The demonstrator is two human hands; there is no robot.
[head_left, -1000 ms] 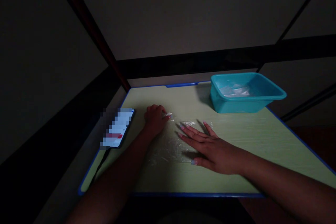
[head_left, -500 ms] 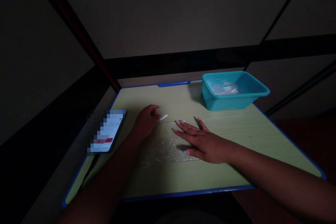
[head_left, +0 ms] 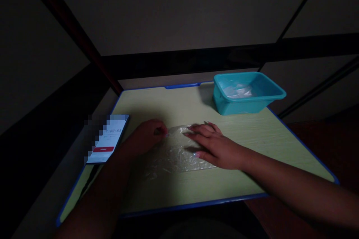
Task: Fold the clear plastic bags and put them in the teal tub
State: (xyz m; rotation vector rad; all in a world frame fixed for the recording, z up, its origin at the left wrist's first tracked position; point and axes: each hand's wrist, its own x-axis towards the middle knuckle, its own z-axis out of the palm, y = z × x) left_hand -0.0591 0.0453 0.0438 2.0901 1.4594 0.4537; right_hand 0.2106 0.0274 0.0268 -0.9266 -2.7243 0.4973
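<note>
A clear, crinkled plastic bag (head_left: 179, 154) lies flat on the pale table with the blue rim. My right hand (head_left: 215, 145) rests on its right part, palm down with the fingers spread. At the bag's far left edge, my left hand (head_left: 153, 132) has thumb and forefinger pinched together on the plastic. Part of the bag is covered by my right palm, and the shadow of my left arm darkens its left side.
A turquoise plastic basket (head_left: 246, 106) with clear plastic inside stands at the table's back right. On the left edge lies a lit phone (head_left: 108, 140) with a dark cable (head_left: 89, 181). A wall rises behind the tabletop (head_left: 157, 101).
My left hand has come slightly nearer and its fingers have closed on the bag's edge, where the plastic now lies flatter. My right hand stays spread on the bag. The view has shifted a little.
</note>
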